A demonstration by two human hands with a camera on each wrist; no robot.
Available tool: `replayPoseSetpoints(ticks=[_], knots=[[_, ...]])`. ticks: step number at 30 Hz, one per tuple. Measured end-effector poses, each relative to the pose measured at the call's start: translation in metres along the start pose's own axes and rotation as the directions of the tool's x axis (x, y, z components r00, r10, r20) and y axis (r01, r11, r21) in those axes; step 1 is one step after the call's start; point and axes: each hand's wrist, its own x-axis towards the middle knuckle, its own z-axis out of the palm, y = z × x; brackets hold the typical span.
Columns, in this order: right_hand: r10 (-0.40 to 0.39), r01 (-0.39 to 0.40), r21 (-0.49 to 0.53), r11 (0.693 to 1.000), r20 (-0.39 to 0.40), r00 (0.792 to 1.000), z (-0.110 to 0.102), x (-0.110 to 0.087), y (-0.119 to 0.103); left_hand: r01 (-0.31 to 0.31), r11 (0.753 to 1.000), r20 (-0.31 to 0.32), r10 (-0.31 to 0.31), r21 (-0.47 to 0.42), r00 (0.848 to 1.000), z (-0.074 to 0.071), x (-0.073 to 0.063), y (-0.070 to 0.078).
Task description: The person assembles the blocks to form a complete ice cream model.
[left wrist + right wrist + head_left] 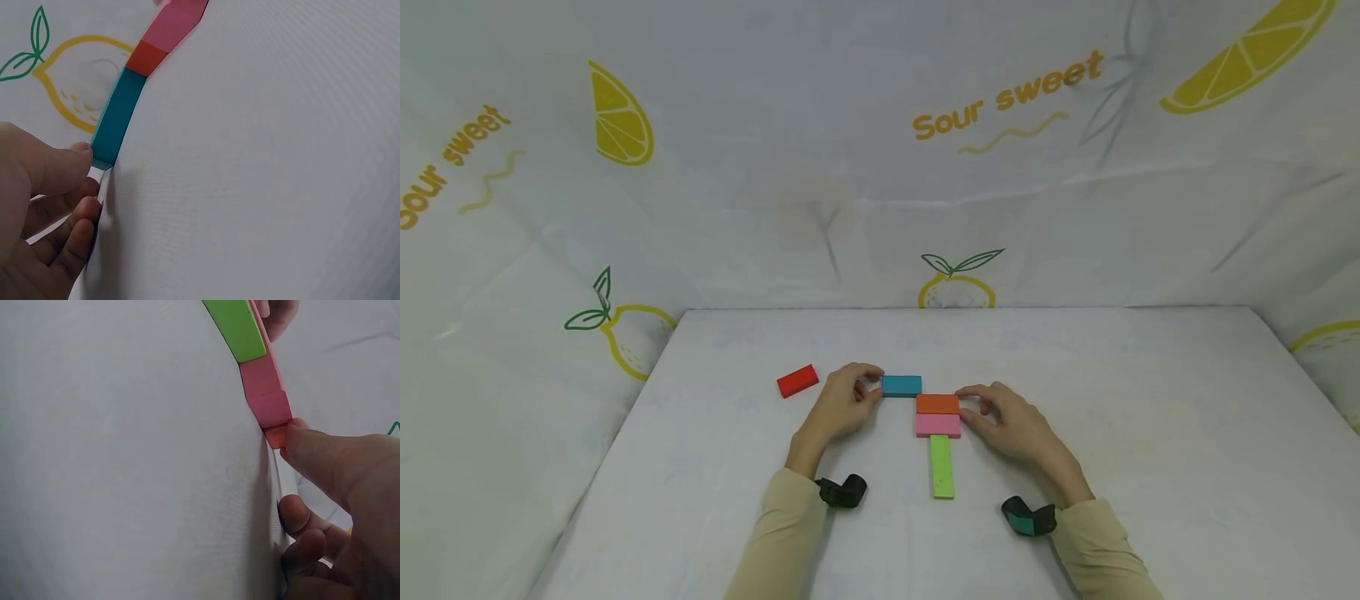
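Note:
In the head view my left hand (pixel 846 398) has its thumb and forefinger at the left end of a blue block (pixel 902 386), pinching it. In the left wrist view the thumb reaches the block's near end; the forefinger is hidden. The blue block meets the orange block (pixel 937 404) at a corner. My right hand (pixel 1017 423) touches the orange block's right end with thumb and forefinger. In the right wrist view the thumb covers part of that end. Along the orange block's near side lies a pink block (pixel 937 425), with a green block (pixel 942 467) extending from it towards me.
A red block (pixel 797 381) lies askew on the white table (pixel 700 467), left of my left hand. Behind the table hangs a white cloth (pixel 737 225) printed with lemons. Each wrist carries a small black camera, the left one (pixel 842 492) close above the table.

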Motion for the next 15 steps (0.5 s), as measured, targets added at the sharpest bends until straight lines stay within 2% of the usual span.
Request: replayPoseSetpoints(ticks=[15], knots=[[-0.01, 0.01, 0.0, 1.0, -0.003, 1.0, 0.001, 0.0008, 0.003, -0.007, 0.999, 0.004, 0.007, 0.033, 1.0, 0.0066, 0.0031, 0.007]])
